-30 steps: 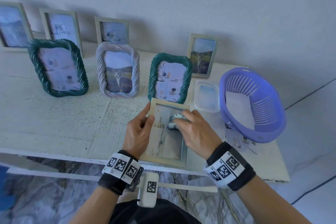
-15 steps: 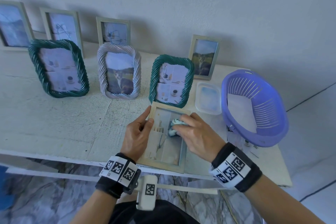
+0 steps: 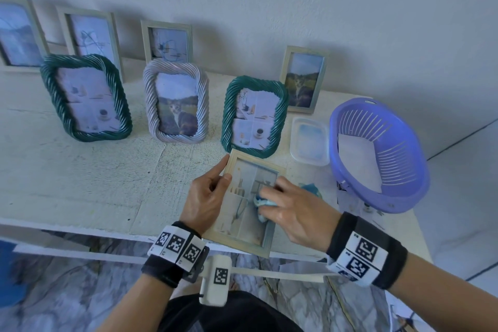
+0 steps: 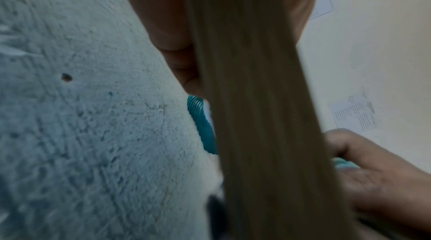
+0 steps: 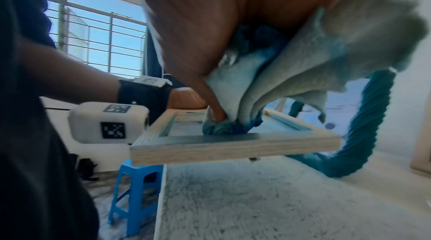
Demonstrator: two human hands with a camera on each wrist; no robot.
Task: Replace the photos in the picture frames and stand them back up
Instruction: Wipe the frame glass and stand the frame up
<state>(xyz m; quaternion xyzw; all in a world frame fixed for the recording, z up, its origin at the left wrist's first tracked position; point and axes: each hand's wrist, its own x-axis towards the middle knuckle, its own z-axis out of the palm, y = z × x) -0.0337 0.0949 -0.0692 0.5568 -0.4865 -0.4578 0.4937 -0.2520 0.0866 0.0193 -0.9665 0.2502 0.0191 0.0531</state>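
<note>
Table bearing row of standing frames along far side; teal rope frame standing just beyond work.

Wooden frame being held face up over near table edge, long axis running near-to-far, tilted slightly.

My left hand gripping its left edge, thumb on front face, fingers curling underneath.

My right hand bunching blue cloth, pressing it onto glass, right of centre.

Judging: standing it up means tipping far end upward; left hand nearer, already holding it.
</note>
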